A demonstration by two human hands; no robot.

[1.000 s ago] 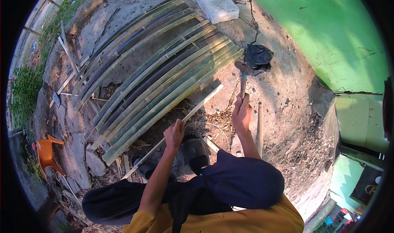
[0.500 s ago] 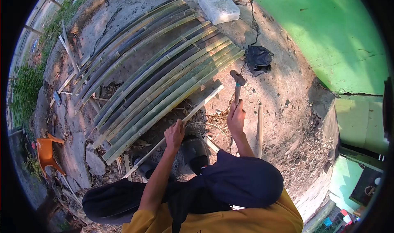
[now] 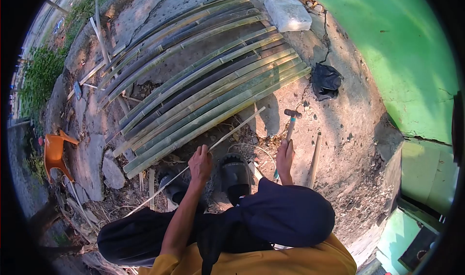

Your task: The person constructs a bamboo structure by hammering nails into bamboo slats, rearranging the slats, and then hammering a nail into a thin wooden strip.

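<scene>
Clamps the thin bamboo strip [image 3: 232, 131] midway in the closed left hand [image 3: 200, 162], seemingly steadying its far end beside the bamboo slats [image 3: 203, 81], and grips the hammer [image 3: 289, 127] low on its handle in the closed right hand [image 3: 285, 155], head out beyond the fist, likely for leverage.

Left hand [image 3: 200, 163]: arm bare, stretched forward, fingers curled shut. Right hand [image 3: 285, 155]: level with left, fist closed, forearm mostly hidden.

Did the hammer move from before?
Yes. The hammer in the right hand pulled down and back, away from the black bag it was beside.
</scene>
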